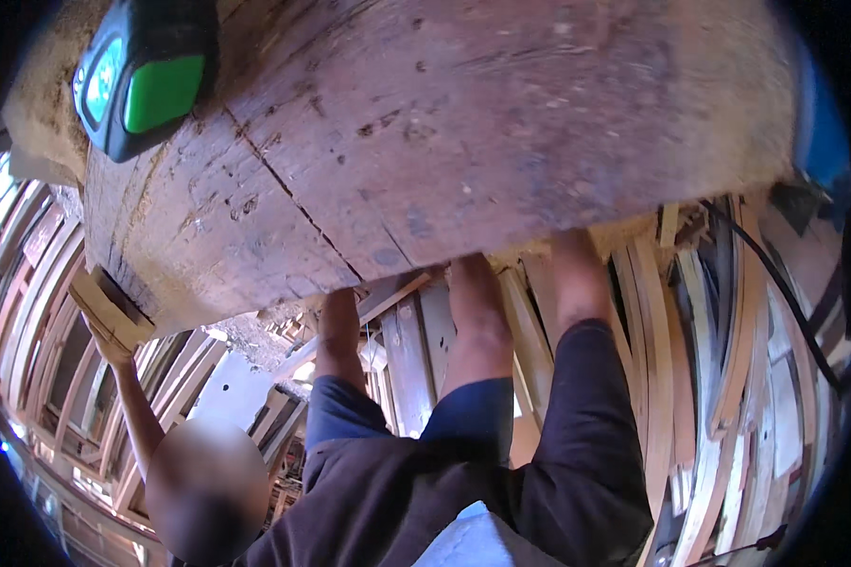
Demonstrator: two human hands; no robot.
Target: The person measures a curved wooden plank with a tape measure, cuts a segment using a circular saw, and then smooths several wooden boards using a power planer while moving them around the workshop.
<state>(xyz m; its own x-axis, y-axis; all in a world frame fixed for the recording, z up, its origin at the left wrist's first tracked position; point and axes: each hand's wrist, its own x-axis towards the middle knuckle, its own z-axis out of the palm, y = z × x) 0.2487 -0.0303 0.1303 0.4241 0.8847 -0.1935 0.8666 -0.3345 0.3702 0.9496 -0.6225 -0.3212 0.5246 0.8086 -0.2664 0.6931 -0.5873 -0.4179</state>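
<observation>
A large worn plank top (444,142), reddish brown with cracks and dents, fills the upper part of the view. At its left end my left hand (115,351) has its fingers around a pale wooden block (112,310), which sits against the plank's edge. My right forearm reaches up to the plank's near edge. The right hand is hidden beneath or behind that edge, so its fingers do not show. A black object with a bright green panel (164,93) and a shiny pale oval stands on the plank's far left; its kind is unclear. A blurred patch covers my left elbow area.
Long wooden strips (648,350) lie in piles below right, with more slats (43,302) at the left. A white panel (232,387) lies among them. A black cable (775,283) hangs at the right, near something blue (823,132). Sawdust lies along the plank's edge.
</observation>
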